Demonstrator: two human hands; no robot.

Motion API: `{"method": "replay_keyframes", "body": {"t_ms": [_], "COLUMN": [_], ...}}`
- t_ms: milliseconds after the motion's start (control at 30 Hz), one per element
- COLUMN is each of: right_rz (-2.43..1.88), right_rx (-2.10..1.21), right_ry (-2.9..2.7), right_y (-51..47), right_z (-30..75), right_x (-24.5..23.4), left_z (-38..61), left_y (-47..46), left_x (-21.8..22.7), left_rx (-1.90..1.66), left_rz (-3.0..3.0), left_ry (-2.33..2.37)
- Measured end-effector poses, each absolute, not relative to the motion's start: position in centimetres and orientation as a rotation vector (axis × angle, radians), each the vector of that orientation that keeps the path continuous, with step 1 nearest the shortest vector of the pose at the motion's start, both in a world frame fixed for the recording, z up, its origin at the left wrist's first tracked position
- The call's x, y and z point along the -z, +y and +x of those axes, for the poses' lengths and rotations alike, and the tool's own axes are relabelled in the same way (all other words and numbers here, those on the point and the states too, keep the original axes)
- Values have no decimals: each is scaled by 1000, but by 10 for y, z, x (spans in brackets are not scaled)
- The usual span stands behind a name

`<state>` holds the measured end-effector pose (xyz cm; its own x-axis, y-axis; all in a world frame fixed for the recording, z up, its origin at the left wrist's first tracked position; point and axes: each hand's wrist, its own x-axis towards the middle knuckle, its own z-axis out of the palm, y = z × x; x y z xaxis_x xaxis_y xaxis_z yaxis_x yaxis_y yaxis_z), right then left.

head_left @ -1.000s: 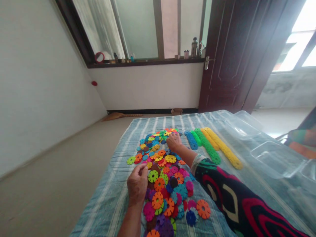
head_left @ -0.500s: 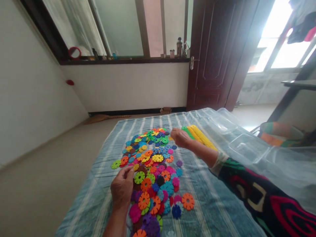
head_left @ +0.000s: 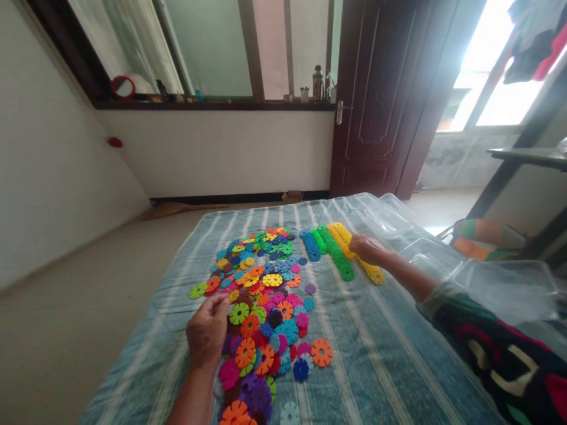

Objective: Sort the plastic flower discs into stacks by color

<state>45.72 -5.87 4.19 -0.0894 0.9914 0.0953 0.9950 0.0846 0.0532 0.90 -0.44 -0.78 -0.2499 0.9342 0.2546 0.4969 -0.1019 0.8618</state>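
Note:
My left hand [head_left: 207,329] rests at the near left side of a loose pile of colourful notched plastic discs [head_left: 261,316]. Its thumb and fingers are pinched together beside a dark yellow disc [head_left: 234,296]; whether they grip it I cannot tell. My right hand [head_left: 370,249] is closed over the yellow rows of overlapping discs [head_left: 340,241], its fingertips at the row's right side. What it holds is hidden. Left of it lie a long green row [head_left: 339,258], a short green row [head_left: 318,242] and a blue row [head_left: 310,247].
Several clear plastic boxes [head_left: 505,283] stand along the right side of the striped cloth [head_left: 372,348]. A lone orange disc [head_left: 322,352] lies at the pile's right edge. Beyond the cloth are a wall and a dark red door [head_left: 376,94].
My right hand has moved right from the far edge of the pile to the yellow rows, uncovering the green and blue rows. My left hand stays by the pile. The view has shifted slightly.

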Motion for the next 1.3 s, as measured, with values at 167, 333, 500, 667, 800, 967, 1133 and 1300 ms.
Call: {"method": "replay_keyframes", "body": {"t_ms": [167, 333, 500, 667, 800, 967, 1133, 1300], "right_rz": [-2093, -2077, -2027, -1879, -1741, -1827, -1928, -1965], "right_rx": [146, 190, 309, 325, 272, 126, 30, -53], "right_ry": [-2276, -2226, -2106, -2145, -2183, -2183, -2161, -2162], "right_y": [-56, -60, -61, -51, -37, -5, 38, 69], "right_z": [458, 458, 458, 435, 391, 334, 296, 267], "right_x": [-36, -35, -37, -40, -48, -57, -54, -47], "left_z": [9, 10, 11, 12, 13, 13, 14, 15], "left_y": [-4, -5, -8, -13, -16, -19, -22, -25], "left_x": [10, 9, 5, 4, 3, 4, 3, 0], "left_rx": [-1324, -1313, -1297, -1304, -1309, -1322, -1341, -1338], "left_rz": [1564, 1556, 1579, 1593, 1609, 1608, 1615, 1630], "left_ry": [1722, 1719, 1734, 1700, 1706, 1674, 1651, 1633]}}
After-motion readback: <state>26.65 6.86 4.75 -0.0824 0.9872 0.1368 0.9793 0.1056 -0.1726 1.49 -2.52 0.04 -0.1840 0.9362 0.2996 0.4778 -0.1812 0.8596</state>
